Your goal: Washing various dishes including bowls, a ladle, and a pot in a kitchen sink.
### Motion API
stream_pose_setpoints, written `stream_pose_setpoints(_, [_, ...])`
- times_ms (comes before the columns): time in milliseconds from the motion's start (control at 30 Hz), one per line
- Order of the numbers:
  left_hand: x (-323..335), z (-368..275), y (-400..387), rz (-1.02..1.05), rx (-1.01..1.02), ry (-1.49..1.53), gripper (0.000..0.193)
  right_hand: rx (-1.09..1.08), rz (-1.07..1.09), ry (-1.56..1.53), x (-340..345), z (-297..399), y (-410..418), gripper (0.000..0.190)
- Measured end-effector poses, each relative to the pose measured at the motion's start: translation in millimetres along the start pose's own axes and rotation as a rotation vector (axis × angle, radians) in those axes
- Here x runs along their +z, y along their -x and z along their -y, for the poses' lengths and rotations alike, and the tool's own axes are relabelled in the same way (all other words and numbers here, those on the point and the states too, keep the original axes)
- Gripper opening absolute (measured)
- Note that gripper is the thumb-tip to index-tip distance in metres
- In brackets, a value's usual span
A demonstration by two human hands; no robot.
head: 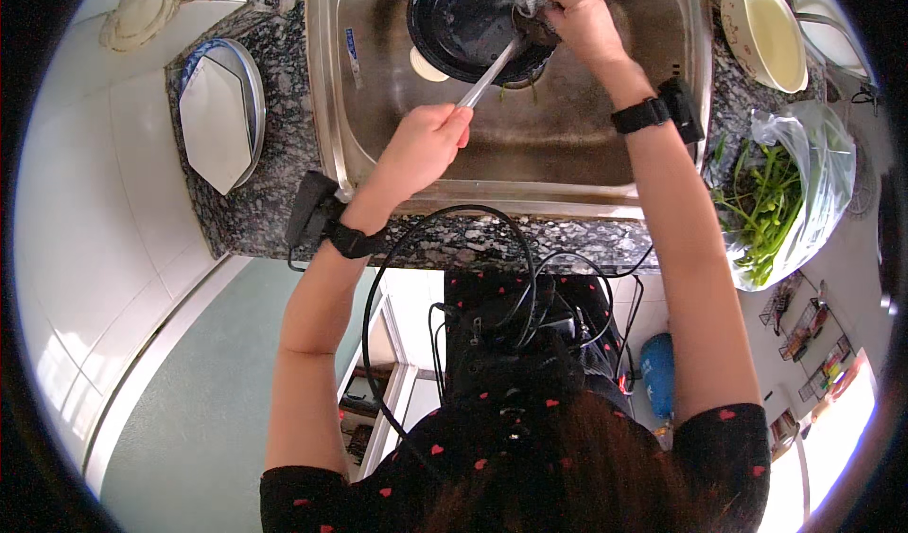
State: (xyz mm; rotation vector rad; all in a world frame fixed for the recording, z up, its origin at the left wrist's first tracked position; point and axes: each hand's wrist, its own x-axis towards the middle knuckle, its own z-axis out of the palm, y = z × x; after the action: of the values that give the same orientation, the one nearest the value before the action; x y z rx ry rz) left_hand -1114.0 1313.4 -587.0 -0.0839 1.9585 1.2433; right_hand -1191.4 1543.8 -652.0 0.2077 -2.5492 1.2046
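My left hand (427, 146) is closed around the metal handle of a cooking utensil (489, 75), which slants up over a black pan (461, 26). The utensil's head lies partly in shadow below my right hand (583, 26), so its shape is unclear. Bunched in my right fingers is a grey scrubbing pad or cloth (530, 2), pressed near that head. The pan rests in a stainless steel sink (496, 153). A pale round piece (427, 65) shows from under the pan's left side.
White and blue-rimmed plates (216, 125) stand on the granite counter (287, 128) at left. On the right are a cream bowl (770, 36) and leafy greens (762, 203) in a clear plastic bag (826, 157). Black cables (365, 320) loop across the counter's front edge.
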Motion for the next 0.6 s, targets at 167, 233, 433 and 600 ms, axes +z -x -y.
stream_pose_setpoints(167, [-13.1, 7.7, 6.1, 0.022, -0.037, 0.073, 0.033, 0.133, 0.132, 0.138, 6.3, -3.3, 8.2, 0.024])
stream_pose_setpoints(233, [-6.5, 3.0, 8.0, 0.019, -0.072, 0.175, 0.033, 0.207, 0.031, 0.147, 12.2, -0.7, 13.2, 0.019])
stream_pose_setpoints(433, [12.4, -14.6, 6.3, 0.045, -0.147, 0.357, 0.031, 0.625, -0.439, 0.033, 47.6, 10.0, 23.9, 0.028])
stream_pose_setpoints(600, [17.1, -7.6, -0.4, 0.016, -0.145, 0.296, 0.032, 1.073, -0.58, -1.091, 55.9, 55.3, 20.9, 0.024])
